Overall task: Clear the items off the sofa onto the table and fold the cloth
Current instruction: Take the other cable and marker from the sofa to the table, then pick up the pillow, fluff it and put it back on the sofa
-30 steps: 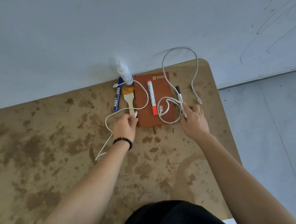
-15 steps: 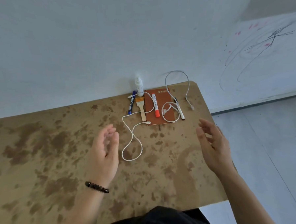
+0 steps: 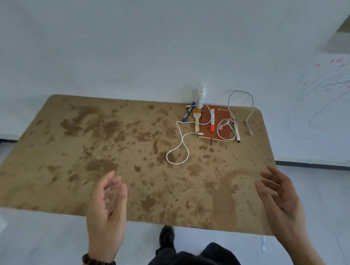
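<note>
A white wall backs a tan, brown-blotched table (image 3: 89, 141) standing on a pale floor. The cleared items sit in a cluster at the table's far right corner — a white bottle (image 3: 200, 97) upright by the wall, a blue marker (image 3: 187, 113), a small wooden brush (image 3: 196, 120), and a red notebook (image 3: 220, 122) with an orange marker (image 3: 212, 120) lying on it. A white cable (image 3: 181, 146) loops toward the middle; a grey cable (image 3: 239, 100) arches beside the notebook. The left hand (image 3: 107, 213) and right hand (image 3: 283, 197) hover at the near edge — both spread wide, holding nothing.
</note>
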{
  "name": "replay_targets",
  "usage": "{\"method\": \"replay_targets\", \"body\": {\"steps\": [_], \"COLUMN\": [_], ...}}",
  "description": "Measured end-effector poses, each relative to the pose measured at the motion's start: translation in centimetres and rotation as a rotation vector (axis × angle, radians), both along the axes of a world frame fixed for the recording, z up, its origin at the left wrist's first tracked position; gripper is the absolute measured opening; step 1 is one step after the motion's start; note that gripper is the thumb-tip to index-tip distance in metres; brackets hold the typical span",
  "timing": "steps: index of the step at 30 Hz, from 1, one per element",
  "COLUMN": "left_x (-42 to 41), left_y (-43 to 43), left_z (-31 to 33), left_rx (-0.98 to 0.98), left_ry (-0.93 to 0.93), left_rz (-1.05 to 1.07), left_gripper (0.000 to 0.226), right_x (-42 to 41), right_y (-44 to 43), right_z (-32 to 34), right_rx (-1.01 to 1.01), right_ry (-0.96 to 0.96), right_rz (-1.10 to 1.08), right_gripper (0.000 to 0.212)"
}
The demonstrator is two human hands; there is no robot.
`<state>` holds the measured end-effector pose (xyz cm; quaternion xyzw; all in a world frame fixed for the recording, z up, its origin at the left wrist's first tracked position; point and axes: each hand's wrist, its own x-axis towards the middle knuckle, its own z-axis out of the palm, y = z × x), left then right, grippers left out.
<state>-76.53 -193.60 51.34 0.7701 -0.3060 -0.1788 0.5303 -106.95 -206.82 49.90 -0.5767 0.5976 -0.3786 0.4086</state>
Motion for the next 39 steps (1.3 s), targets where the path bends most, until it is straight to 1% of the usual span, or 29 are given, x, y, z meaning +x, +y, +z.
{"method": "replay_targets", "body": {"steps": [3,5,8,11,14,18,21,25,28,32,36,39], "left_x": [-2.3,-4.5,-8.2,-11.6,-14.2,-17.4,-19.1,-20.0,-19.2,-16.4,-11.3,-5.8], "left_y": [4.0,7.3,12.7,18.7,25.1,33.5,39.2,45.8,50.1,54.9,58.3,59.7], "left_z": [0.2,0.3,0.2,0.1,1.0,2.4,2.1,1.5,1.1,0.9,1.4,1.0], "left_rx": [0.018,0.051,0.117,0.186,0.208,0.185,0.141,0.057,0.010,0.035,0.008,0.019], "left_ry": [-0.007,0.024,0.075,0.054,0.033,0.017,0.025,0.085,0.114,0.110,0.124,0.127], "left_rz": [0.171,0.281,0.433,0.587,0.768,1.014,1.183,1.344,1.412,1.424,1.403,1.367], "left_gripper": [0.044,0.044,0.044,0.047,0.046,0.044,0.042,0.039,0.039,0.040,0.039,0.040], "right_x": [0.3,0.3,0.5,2.0,5.0,9.9,13.6,18.2,21.4,25.4,29.2,32.9], "right_y": [0.1,1.1,3.4,6.2,9.9,15.9,21.0,28.3,33.8,39.6,42.7,44.2], "right_z": [-0.4,-0.7,-2.0,-3.9,-4.4,-2.3,-0.9,0.0,0.4,0.8,1.0,-0.2], "right_rx": [-0.007,-0.011,0.016,0.069,0.111,0.030,-0.065,-0.162,-0.173,-0.169,-0.154,-0.125], "right_ry": [-0.009,-0.003,0.012,0.045,0.042,0.021,0.003,0.005,0.007,0.006,0.009,0.003], "right_rz": [0.172,0.294,0.474,0.676,0.863,1.124,1.303,1.423,1.473,1.554,1.556,1.545], "right_gripper": [0.049,0.051,0.059,0.054,0.050,0.048,0.051,0.055,0.053,0.051,0.051,0.057]}}
